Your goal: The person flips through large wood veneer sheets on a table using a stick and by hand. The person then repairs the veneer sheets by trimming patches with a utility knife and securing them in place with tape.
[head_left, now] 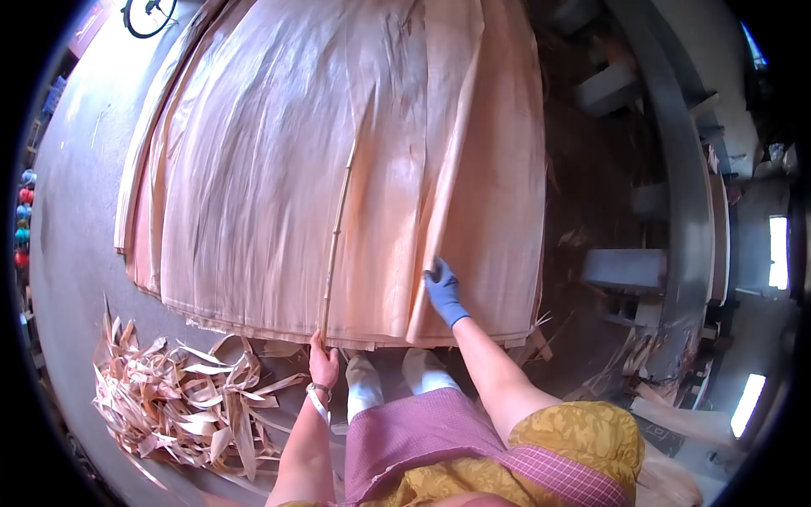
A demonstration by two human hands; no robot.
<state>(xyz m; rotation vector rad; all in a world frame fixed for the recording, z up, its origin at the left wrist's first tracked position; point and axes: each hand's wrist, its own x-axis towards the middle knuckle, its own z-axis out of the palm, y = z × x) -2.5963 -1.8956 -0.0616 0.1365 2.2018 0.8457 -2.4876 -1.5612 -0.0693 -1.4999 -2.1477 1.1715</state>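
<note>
A large stack of thin wood veneer sheets (253, 186) spreads out in front of me, its near edge close to my feet. My bare left hand (323, 365), with a band on the wrist, is closed round the lower end of a thin bamboo stick (338, 221). The stick lies lengthwise over the top sheets, pointing away from me. In a blue glove, my right hand (443, 292) grips the raised, curled edge of a veneer sheet (446, 190) to the right of the stick. Its fingertips are partly hidden by that edge.
A heap of veneer strips (190, 406) lies on the floor at the left, near the stack's corner. Along the right runs a long metal frame (680, 194) with a grey block (625, 269) beside it. A wheel (150, 15) shows at the far upper left.
</note>
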